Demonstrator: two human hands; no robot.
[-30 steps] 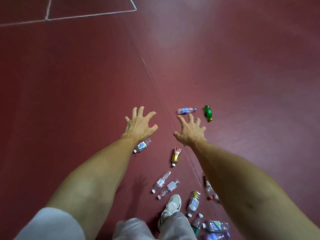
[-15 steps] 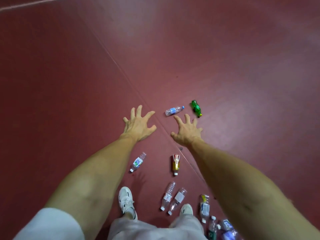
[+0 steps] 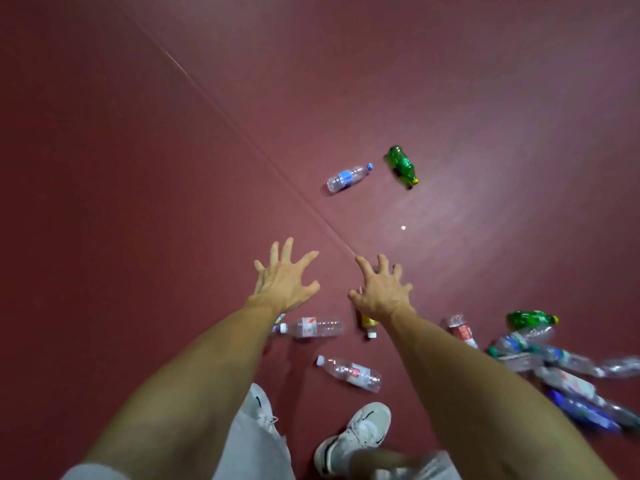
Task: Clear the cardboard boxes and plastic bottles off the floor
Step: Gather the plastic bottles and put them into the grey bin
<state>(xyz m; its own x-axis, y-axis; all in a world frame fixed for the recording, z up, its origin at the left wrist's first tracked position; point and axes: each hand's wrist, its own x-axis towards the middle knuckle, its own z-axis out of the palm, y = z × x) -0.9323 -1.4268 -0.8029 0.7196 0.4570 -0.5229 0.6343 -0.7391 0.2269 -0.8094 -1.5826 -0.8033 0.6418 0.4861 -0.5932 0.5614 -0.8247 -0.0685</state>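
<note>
**Both grips spread and empty above the scattered bottles**

The left grip and the right grip stretch forward over the red floor. Their fingers are splayed wide apart and hold nothing. Plastic bottles lie on their sides all round them:
- A blue-label bottle and a green bottle lie well ahead of the right grip.
- A red-and-white-label bottle lies just behind the left grip.
- A yellow bottle is partly hidden under the right wrist.
- Another clear bottle lies further back, near the white shoes.
- A blurred heap of bottles lies off to the right grip's outer side.

No cardboard box is in view.

The step looks like reaching for the first pick-ups, so little of the clearing seems done. It is probably best to bend low and take the nearest bottles first, one per grip. Each grip should close round the middle of the body rather than the cap, since empty bottles are likely to roll and crumple. The bottle by the shoes could easily be kicked away, so the feet need watching.
</note>
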